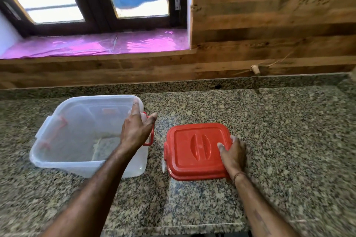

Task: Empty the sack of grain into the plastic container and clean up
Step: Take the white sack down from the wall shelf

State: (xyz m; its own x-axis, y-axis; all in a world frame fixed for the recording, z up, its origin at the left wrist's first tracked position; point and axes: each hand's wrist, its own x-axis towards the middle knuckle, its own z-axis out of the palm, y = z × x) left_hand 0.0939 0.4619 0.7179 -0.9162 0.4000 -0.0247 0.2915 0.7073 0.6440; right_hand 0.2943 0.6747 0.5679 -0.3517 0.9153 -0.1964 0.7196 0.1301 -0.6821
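A clear plastic container [57, 140] with red side latches stands on the granite counter at the left, lid off, with a thin layer of pale grain on its bottom. My left hand [137, 127] rests on its right rim, fingers spread. The red lid [196, 150] lies flat on the counter to the right of the container. My right hand [234, 155] holds the lid's right edge, thumb on top. No sack is in view.
The speckled granite counter [279, 131] runs to a wood-panelled wall [269, 25] at the back. A window sill covered in pink plastic sheet [96, 44] lies behind the container. A small cork-like peg [255, 69] sticks out of the wall.
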